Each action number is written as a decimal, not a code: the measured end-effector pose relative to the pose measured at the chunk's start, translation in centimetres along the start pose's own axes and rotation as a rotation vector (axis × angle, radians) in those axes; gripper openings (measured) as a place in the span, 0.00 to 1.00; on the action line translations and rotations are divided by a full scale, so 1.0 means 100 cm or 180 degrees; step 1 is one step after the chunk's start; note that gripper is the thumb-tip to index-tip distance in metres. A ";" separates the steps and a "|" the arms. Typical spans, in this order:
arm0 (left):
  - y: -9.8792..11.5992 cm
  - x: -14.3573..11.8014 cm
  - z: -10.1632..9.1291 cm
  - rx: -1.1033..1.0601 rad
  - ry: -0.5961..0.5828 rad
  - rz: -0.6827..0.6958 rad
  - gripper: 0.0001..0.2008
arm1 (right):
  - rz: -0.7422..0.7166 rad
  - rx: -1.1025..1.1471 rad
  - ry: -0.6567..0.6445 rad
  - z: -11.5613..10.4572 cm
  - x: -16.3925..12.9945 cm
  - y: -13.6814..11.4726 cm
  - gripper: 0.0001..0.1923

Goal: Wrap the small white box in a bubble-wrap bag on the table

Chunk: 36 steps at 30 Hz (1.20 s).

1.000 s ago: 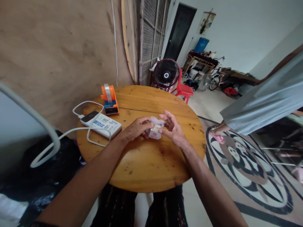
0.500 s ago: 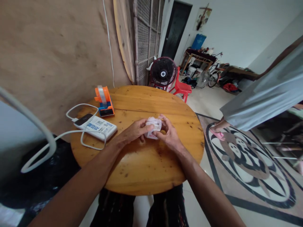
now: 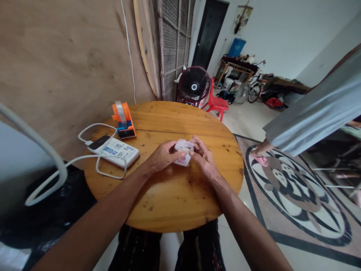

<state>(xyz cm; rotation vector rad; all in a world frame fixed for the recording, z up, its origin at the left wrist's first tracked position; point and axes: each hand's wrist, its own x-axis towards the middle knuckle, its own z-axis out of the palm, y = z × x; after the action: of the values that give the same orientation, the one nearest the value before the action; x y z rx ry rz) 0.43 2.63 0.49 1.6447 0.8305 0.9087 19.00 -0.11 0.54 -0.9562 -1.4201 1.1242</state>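
A small whitish box with pink print (image 3: pixel 183 160) is between my two hands over the middle of the round wooden table (image 3: pixel 152 201). Crinkled, see-through plastic (image 3: pixel 184 144) covers its upper part. My left hand (image 3: pixel 163 155) grips the box from the left, thumb across its front. From the right, my right hand (image 3: pixel 203 156) holds it with the thumb at its near corner and the fingers bent behind. Some fingertips are hidden behind the box. Whether the box touches the tabletop, I cannot tell.
To the left on the table are an orange and blue tape dispenser (image 3: pixel 124 119) and a white box (image 3: pixel 120 152) bearing a dark device (image 3: pixel 100 143) with a white cable. Beyond the table stand a fan (image 3: pixel 194 86) and a red chair (image 3: pixel 216 102). A person in grey (image 3: pixel 313 113) is at right.
The box is turned or tipped slightly, so more of its pink-printed front shows. My left thumb has shifted right across it, and my right fingers have changed position slightly.
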 end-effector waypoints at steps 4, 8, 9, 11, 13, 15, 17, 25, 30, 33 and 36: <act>0.002 0.000 0.001 -0.0338 -0.0108 -0.0069 0.24 | 0.0082 0.0140 0.0362 0.000 0.003 0.001 0.35; 0.004 -0.001 0.002 -0.0288 -0.0148 -0.0097 0.26 | 0.0065 0.0071 0.0581 -0.002 0.005 0.002 0.27; 0.004 -0.001 0.003 -0.0283 -0.0175 -0.0106 0.27 | 0.0031 0.0032 0.0624 -0.002 0.005 0.001 0.25; 0.005 -0.001 0.003 -0.0285 -0.0243 -0.0103 0.27 | -0.0047 -0.0115 0.0675 -0.003 0.005 0.001 0.18; 0.005 -0.002 0.004 -0.0300 -0.0331 -0.0092 0.26 | -0.0123 -0.0285 0.0705 -0.004 0.005 0.000 0.14; 0.004 -0.002 0.004 -0.0338 -0.0425 -0.0092 0.26 | -0.0194 -0.0354 0.0756 -0.005 0.005 -0.001 0.11; 0.004 -0.002 0.004 -0.0389 -0.0499 -0.0101 0.27 | -0.0230 -0.0337 0.0791 -0.005 0.005 -0.002 0.10; 0.007 -0.002 0.003 -0.0230 -0.0515 -0.0090 0.23 | -0.0218 -0.0354 0.0665 0.000 0.003 -0.005 0.12; 0.008 -0.003 0.002 -0.0206 -0.0497 -0.0037 0.19 | -0.0340 -0.0628 0.0528 0.002 0.001 -0.003 0.10; 0.005 -0.002 0.003 -0.0141 -0.0352 -0.0020 0.18 | -0.0434 -0.0828 0.0412 0.002 0.000 -0.002 0.10; 0.001 -0.001 0.003 -0.0078 -0.0281 0.0020 0.20 | -0.0485 -0.0919 0.0323 0.002 -0.001 -0.002 0.09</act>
<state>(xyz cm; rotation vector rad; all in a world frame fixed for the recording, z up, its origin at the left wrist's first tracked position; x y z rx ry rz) 0.65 2.43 0.48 1.6549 0.7513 0.8412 18.79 -0.32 0.74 -1.0703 -1.5701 0.7609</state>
